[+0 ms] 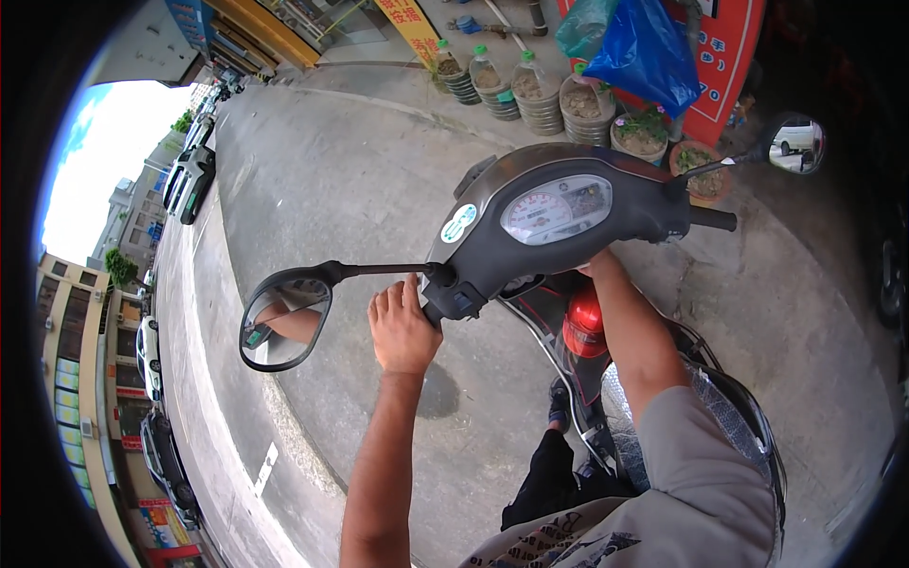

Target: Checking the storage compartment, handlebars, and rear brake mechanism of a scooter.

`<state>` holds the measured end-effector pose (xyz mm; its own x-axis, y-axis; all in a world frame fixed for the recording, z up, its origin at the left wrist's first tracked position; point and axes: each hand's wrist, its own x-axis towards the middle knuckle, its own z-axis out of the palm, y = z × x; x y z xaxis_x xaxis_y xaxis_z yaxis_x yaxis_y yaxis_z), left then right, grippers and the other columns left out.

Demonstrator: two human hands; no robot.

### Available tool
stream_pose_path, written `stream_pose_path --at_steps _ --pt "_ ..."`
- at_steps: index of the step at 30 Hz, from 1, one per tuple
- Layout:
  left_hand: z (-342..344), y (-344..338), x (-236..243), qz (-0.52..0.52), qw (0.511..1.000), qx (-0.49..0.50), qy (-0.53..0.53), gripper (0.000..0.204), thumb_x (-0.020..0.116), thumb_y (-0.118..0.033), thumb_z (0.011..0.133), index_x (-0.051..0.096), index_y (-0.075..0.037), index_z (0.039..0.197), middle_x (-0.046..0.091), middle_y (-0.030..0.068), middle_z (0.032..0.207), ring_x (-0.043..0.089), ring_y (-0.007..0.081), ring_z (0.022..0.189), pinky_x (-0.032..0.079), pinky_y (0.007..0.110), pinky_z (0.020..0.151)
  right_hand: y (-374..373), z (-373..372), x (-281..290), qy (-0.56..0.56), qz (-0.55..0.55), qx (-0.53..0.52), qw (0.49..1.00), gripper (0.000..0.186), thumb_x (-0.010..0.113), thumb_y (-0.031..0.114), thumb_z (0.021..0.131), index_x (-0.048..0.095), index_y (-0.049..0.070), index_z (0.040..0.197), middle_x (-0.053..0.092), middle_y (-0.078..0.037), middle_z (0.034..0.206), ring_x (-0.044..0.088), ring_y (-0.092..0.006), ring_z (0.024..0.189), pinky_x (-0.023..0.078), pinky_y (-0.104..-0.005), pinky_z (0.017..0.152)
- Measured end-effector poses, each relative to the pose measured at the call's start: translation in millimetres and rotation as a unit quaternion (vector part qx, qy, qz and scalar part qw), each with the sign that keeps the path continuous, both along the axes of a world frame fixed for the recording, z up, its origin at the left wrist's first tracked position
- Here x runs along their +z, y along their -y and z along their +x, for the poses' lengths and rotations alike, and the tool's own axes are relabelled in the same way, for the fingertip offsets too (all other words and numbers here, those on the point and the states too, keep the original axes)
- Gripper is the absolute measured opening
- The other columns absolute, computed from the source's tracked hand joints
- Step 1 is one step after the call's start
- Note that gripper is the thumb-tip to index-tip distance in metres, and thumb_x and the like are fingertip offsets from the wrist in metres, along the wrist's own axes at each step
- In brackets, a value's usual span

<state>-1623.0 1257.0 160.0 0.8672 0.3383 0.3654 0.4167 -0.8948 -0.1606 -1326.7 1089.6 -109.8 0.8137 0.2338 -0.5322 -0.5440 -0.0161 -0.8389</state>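
My left hand [404,327] is closed round the left handlebar grip [432,313] of a dark motor scooter [473,242]. Its fingers lie over the far side, near the switch housing. My right hand [597,266] reaches in below the instrument panel [557,209]; the bodywork hides its fingers, so I cannot tell what they touch. The right handlebar grip [712,219] has no hand on it. Under my right forearm sits a shiny red rounded object [584,324]. A silver foil-like cover [622,424] lies by my right upper arm, over the seat area.
The left mirror [286,320] and right mirror [795,145] stick out on stalks. Beyond the scooter stand several cut plastic bottles of soil [538,99], flowerpots [640,134], a blue plastic bag [648,59] and a red sign [734,71]. Parked cars [189,182] line the left.
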Motion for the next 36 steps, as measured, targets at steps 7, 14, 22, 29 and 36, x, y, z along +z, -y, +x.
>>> stream_pose_path --at_steps 7,14,22,29,36 --pt "0.3 0.6 1.7 -0.003 1.0 0.0 0.007 0.054 0.067 -0.009 0.069 0.056 -0.005 0.122 0.059 0.0106 0.107 0.055 0.0311 0.104 0.039 0.045 0.1 10.6 3.6 -3.7 0.308 -0.14 0.088 0.937 0.06 0.055 0.043 0.09 0.05 0.002 0.135 0.051 -0.022 0.138 0.044 -0.0355 0.132 0.034 -0.0424 0.109" --pt "-1.6 0.5 3.2 -0.004 1.0 0.006 -0.001 0.055 0.067 -0.01 0.069 0.056 -0.004 0.123 0.06 0.0109 0.108 0.055 0.0305 0.105 0.039 0.045 0.101 11.5 4.3 -4.9 0.491 -0.184 0.13 0.842 0.057 0.06 0.037 0.089 0.051 0.003 0.134 0.048 -0.019 0.14 0.042 -0.0335 0.132 0.034 -0.0428 0.11" --pt "11.1 6.2 1.5 -0.018 1.0 -0.003 0.005 0.056 0.067 -0.011 0.069 0.055 -0.006 0.123 0.06 0.0101 0.107 0.056 0.0293 0.105 0.039 0.046 0.103 31.3 38.3 -48.0 0.536 -0.231 0.137 0.801 0.056 0.065 0.032 0.087 0.051 0.001 0.132 0.052 -0.019 0.135 0.046 -0.0338 0.128 0.035 -0.0427 0.108" --pt "4.7 2.6 1.5 -0.01 1.0 0.002 0.002 0.055 0.067 -0.011 0.07 0.055 -0.005 0.123 0.059 0.0106 0.108 0.055 0.0298 0.106 0.039 0.046 0.103 16.3 7.6 -6.9 0.511 -0.015 0.037 0.859 0.062 0.062 0.042 0.089 0.048 0.003 0.135 0.059 -0.018 0.125 0.055 -0.0326 0.117 0.042 -0.044 0.1" --pt "10.8 5.6 -0.2 -0.027 1.0 -0.001 0.013 0.057 0.066 -0.012 0.073 0.05 -0.001 0.127 0.057 0.0134 0.114 0.054 0.0319 0.111 0.035 0.047 0.109 77.9 -22.0 3.6 0.237 -0.124 0.054 0.962 0.026 0.06 0.016 0.093 0.058 0.003 0.115 0.064 -0.006 0.098 0.061 -0.0124 0.077 0.049 -0.0264 0.057"
